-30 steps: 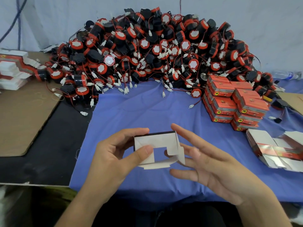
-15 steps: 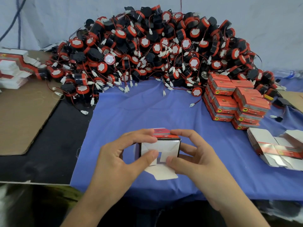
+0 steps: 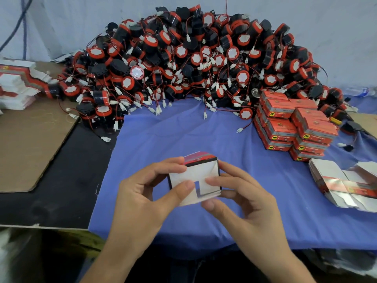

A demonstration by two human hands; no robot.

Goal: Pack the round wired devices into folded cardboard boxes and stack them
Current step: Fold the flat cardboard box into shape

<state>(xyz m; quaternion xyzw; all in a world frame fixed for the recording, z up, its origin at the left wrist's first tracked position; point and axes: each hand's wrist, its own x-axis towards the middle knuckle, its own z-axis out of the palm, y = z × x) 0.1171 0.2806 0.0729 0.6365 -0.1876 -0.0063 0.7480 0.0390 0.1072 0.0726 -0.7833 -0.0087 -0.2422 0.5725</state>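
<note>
Head view looks down on a small folded cardboard box [image 3: 195,172], white on its near face and red on top, held above the blue cloth [image 3: 183,135] that covers the bench [image 3: 67,184]. The left hand [image 3: 140,197] grips the box at its left side, with the thumb pressing on a white flap. The right hand [image 3: 251,203] grips the right side, thumb on the same face. Behind, against the wall, lies a big pile of round red-and-black wired devices [image 3: 193,62]. At the right stands a stack of closed red boxes [image 3: 285,129], and near it lie flat white box blanks [image 3: 330,174].
</note>
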